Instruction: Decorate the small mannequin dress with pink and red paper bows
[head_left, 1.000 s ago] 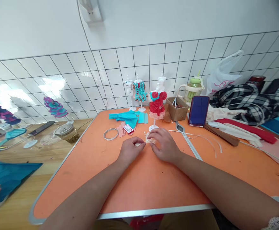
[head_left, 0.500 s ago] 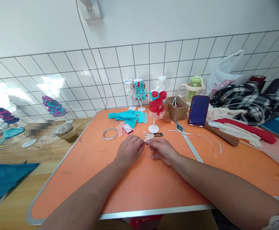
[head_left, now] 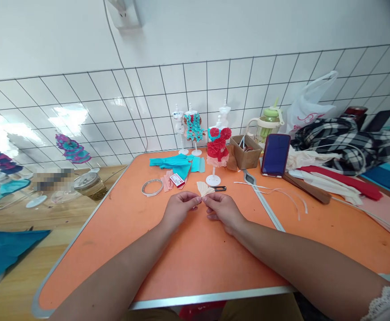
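A small cream pleated paper fan (head_left: 204, 189) spreads upward between my two hands. My left hand (head_left: 181, 208) pinches its lower end from the left, and my right hand (head_left: 224, 211) pinches the same end from the right. Just behind the fan lie dark thread snips (head_left: 220, 188), partly covered by it. Beyond stands a small white dress form in red and pink ruffled paper (head_left: 218, 149). To the left are a roll of tape (head_left: 152, 187), a small red-and-white box (head_left: 177, 180), pink paper strips (head_left: 167, 182) and turquoise crepe paper (head_left: 173, 165).
Other small dress forms (head_left: 194, 127) stand by the tiled wall. A cardboard box (head_left: 246, 154), an upright phone (head_left: 275, 154), a green-lidded bottle (head_left: 270, 122), scissors or a grey-handled tool (head_left: 249, 177) and white strips (head_left: 302, 203) are at the right. A glass jar (head_left: 93, 186) stands on the wooden table, left.
The cream paper has been turned upright and now fans out above my fingertips. My left hand has rolled so its thumb shows, still pinching beside the right.
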`<state>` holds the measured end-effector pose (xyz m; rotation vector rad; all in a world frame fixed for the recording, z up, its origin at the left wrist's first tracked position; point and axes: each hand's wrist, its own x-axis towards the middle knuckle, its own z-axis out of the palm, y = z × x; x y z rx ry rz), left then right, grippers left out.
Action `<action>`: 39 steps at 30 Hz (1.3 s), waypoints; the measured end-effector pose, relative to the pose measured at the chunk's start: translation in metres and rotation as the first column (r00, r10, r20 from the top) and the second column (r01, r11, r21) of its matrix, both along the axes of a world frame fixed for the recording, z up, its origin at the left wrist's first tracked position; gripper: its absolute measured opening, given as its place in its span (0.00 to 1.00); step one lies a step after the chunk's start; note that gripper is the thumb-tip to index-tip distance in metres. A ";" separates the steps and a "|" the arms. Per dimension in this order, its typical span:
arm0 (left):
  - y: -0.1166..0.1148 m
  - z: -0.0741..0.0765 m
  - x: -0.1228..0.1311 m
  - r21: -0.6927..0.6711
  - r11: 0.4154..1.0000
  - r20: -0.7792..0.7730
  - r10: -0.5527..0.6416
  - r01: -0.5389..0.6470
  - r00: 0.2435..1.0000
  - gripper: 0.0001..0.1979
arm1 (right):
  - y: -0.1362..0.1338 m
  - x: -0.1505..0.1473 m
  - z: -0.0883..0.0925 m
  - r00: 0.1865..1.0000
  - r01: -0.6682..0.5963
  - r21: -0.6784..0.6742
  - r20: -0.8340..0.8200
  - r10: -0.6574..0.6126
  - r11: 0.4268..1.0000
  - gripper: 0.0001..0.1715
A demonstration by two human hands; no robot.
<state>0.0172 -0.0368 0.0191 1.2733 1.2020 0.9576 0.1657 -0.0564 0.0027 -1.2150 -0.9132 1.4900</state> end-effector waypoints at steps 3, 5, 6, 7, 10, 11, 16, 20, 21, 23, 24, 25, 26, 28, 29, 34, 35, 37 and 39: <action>0.001 -0.004 -0.001 -0.122 0.991 0.268 -0.026 0.060 0.963 0.13 | 0.000 0.001 0.001 1.000 -0.006 0.032 -0.022 0.007 0.999 0.17; 0.002 -0.006 -0.001 -0.195 0.977 0.367 -0.013 0.091 0.930 0.11 | 0.001 0.001 0.000 1.000 -0.009 0.052 -0.007 0.009 0.999 0.17; 0.003 -0.006 -0.001 -0.230 0.968 0.392 -0.001 0.099 0.920 0.10 | 0.002 0.002 -0.001 1.000 -0.009 0.070 0.017 0.008 0.998 0.18; 0.004 -0.006 -0.001 -0.257 0.960 0.409 0.006 0.109 0.912 0.09 | 0.002 0.003 -0.001 0.999 -0.008 0.097 0.051 0.003 0.995 0.18; 0.004 -0.004 -0.003 -0.302 0.935 0.481 -0.020 0.186 0.876 0.06 | 0.006 0.006 -0.002 0.987 -0.029 0.223 0.163 -0.008 0.974 0.19; 0.004 -0.002 -0.004 -0.316 0.922 0.507 -0.035 0.223 0.861 0.06 | 0.007 0.008 -0.002 0.984 -0.048 0.261 0.180 0.000 0.964 0.20; 0.001 0.002 -0.008 -0.390 0.824 0.571 -0.133 0.411 0.810 0.05 | 0.014 0.015 -0.003 0.970 -0.203 0.384 0.202 0.132 0.901 0.22; 0.000 0.000 -0.006 -0.329 0.868 0.543 -0.149 0.373 0.826 0.06 | 0.014 0.016 -0.004 0.969 -0.235 0.401 0.166 0.182 0.885 0.19; 0.000 0.000 -0.006 -0.286 0.900 0.520 -0.144 0.330 0.842 0.07 | 0.014 0.016 -0.005 0.980 -0.186 0.369 0.131 0.147 0.910 0.22; 0.000 0.000 -0.005 -0.180 0.945 0.474 -0.158 0.271 0.866 0.10 | 0.013 0.014 -0.006 0.991 -0.121 0.287 0.084 0.101 0.950 0.30; -0.001 0.001 -0.004 -0.135 0.955 0.457 -0.178 0.265 0.872 0.13 | 0.012 0.014 -0.006 0.992 -0.118 0.260 0.077 0.101 0.958 0.31; -0.001 0.001 -0.004 -0.102 0.958 0.443 -0.197 0.268 0.874 0.16 | 0.013 0.014 -0.007 0.990 -0.132 0.250 0.075 0.117 0.959 0.30; -0.001 0.002 -0.004 -0.081 0.959 0.437 -0.212 0.273 0.874 0.19 | 0.013 0.014 -0.007 0.989 -0.147 0.255 0.069 0.134 0.956 0.28; -0.001 0.003 -0.005 -0.066 0.959 0.445 -0.220 0.276 0.868 0.24 | 0.014 0.014 -0.007 0.981 -0.192 0.275 0.039 0.189 0.942 0.23; -0.001 0.003 -0.005 -0.074 0.957 0.454 -0.219 0.281 0.864 0.26 | 0.014 0.015 -0.006 0.975 -0.219 0.279 0.018 0.223 0.935 0.21; -0.001 0.001 -0.008 -0.180 0.907 0.515 -0.242 0.380 0.822 0.36 | 0.013 0.016 -0.003 0.941 -0.318 0.294 -0.016 0.337 0.902 0.24; 0.000 0.001 -0.008 -0.183 0.902 0.528 -0.245 0.391 0.813 0.36 | 0.012 0.016 -0.003 0.940 -0.322 0.303 -0.013 0.342 0.897 0.25; -0.001 0.000 -0.008 -0.176 0.897 0.552 -0.251 0.405 0.795 0.36 | 0.011 0.016 -0.002 0.930 -0.348 0.316 -0.006 0.369 0.883 0.27; -0.001 0.000 -0.008 -0.175 0.890 0.570 -0.258 0.422 0.780 0.35 | 0.011 0.016 -0.002 0.922 -0.367 0.327 0.000 0.388 0.871 0.25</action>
